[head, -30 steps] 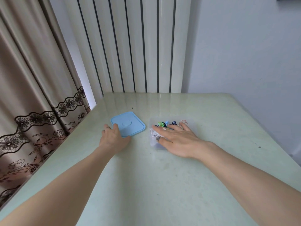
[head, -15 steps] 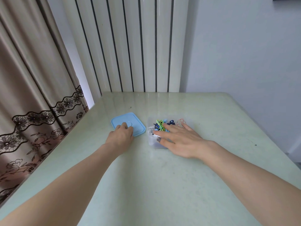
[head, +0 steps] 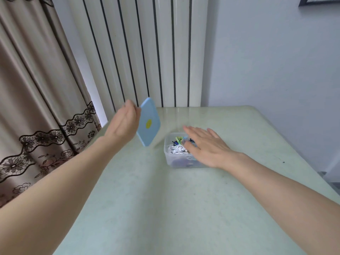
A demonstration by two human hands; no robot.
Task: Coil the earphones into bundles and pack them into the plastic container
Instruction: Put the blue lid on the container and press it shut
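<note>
Fingers: left hand grips blue lid, raised beside plastic container; right hand lies flat, fingers straight, on it.
Done: coiled earphones packed.
Left: likely lid closure.

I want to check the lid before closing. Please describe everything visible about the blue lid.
The blue lid is a flat rounded rectangle, plastic by its look, with a raised rim and a yellow round sticker in its middle. The left hand grips its far-left edge and holds it tilted above the table, left of the open container, touching neither.
</note>
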